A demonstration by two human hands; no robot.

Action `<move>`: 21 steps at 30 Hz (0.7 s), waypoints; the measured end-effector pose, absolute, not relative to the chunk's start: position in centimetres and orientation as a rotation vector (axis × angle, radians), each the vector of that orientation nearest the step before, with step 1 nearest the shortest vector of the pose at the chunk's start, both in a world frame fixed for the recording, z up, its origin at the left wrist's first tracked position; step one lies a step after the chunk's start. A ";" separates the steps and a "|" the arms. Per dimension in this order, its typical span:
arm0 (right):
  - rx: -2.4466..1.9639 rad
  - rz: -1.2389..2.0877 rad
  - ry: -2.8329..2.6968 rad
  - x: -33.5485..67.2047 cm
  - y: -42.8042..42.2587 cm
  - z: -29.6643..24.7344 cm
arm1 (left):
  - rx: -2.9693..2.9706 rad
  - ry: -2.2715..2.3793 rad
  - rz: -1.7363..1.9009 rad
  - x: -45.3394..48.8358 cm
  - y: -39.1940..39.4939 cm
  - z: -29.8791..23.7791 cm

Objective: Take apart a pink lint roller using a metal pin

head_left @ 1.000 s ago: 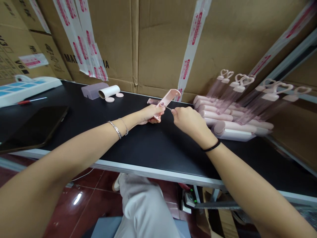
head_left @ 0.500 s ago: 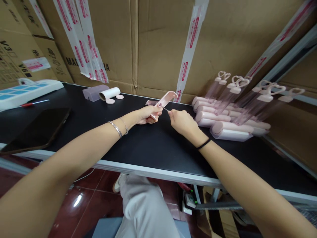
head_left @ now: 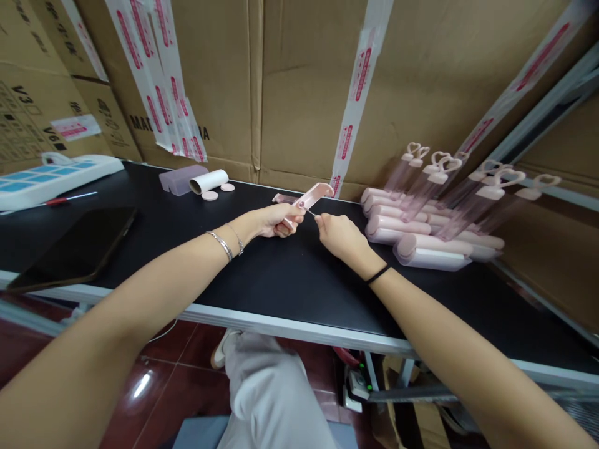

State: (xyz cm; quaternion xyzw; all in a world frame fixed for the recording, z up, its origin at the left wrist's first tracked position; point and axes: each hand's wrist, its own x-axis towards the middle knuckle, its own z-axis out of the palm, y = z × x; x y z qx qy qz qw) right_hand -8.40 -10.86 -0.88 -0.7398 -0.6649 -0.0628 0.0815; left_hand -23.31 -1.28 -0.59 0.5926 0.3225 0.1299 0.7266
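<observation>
1. Over the black surface [head_left: 290,280], the left hand [head_left: 274,219] grips a pink roller handle [head_left: 309,197], fingers clamped round its lower end.
2. Right hand [head_left: 339,235] pinches a thin metal pin [head_left: 311,212] at the handle's side; seating it seemingly needs steady alignment.
3. Since a second ago, both hands have drifted slightly leftward.

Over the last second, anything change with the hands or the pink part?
Little. Left hand keeps its hold on the pink handle piece; right hand stays pinched on the thin metal pin at its side, now closer in. The camera shifted. The pile of pink rollers, white roll and dark tablet stayed put.
</observation>
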 end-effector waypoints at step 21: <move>-2.174 -0.074 -1.975 -8.7 -10.4 -1.3 | 1.292 0.770 0.275 -23.2 -1.6 -0.3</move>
